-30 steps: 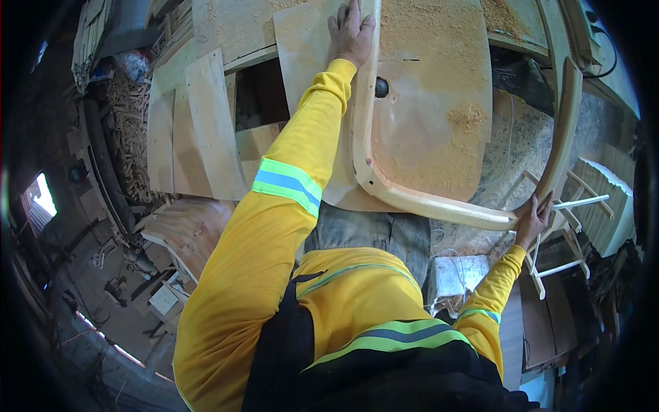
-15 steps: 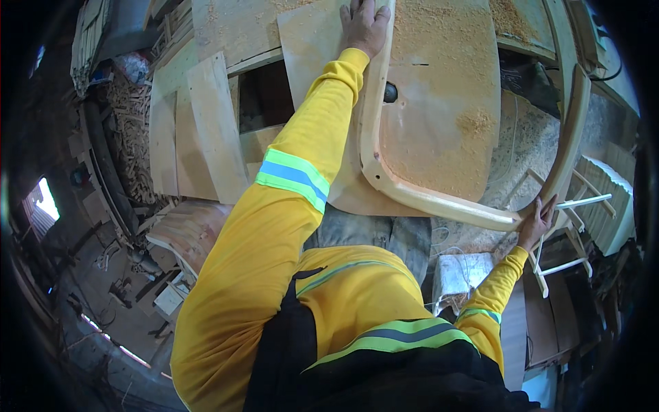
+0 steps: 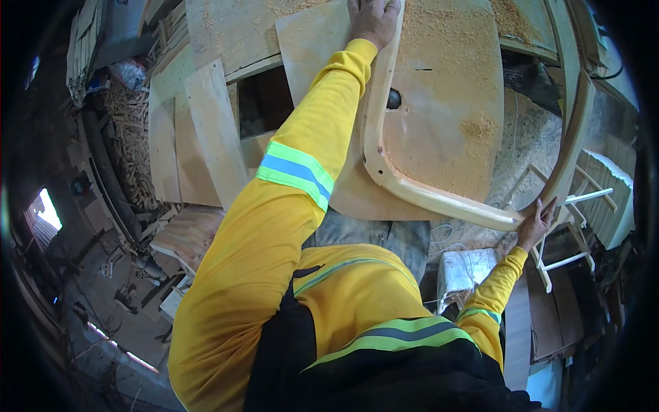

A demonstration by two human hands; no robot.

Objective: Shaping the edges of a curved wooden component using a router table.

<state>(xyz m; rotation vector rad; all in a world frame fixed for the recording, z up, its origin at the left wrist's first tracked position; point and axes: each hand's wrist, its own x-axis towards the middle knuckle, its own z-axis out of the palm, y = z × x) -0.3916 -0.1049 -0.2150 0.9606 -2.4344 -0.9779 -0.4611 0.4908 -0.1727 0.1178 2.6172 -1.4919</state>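
A large curved wooden frame (image 3: 443,200) with smooth rounded corners lies over a sawdust-strewn board (image 3: 449,123). Two small dark holes show at its near left bend. At the top edge of the picture my left hand (image 3: 374,22) grips the frame's left rail, its fingertips partly cut off. My right hand (image 3: 537,223) is closed around the near right corner, where the front rail meets the upward-curving right side. Between the rails, a dark round knob (image 3: 393,99) pokes through an opening in the board.
Flat wooden panels (image 3: 214,130) lean at the left, beside a heap of wood offcuts (image 3: 130,137). A slatted wooden piece (image 3: 185,233) stands low on that side. Near my right arm are a white block-like object (image 3: 463,271) and a thin-legged wooden rack (image 3: 570,257).
The frame's left rail and my left hand appear slightly farther right. My right hand keeps its hold on the corner, almost unmoved.
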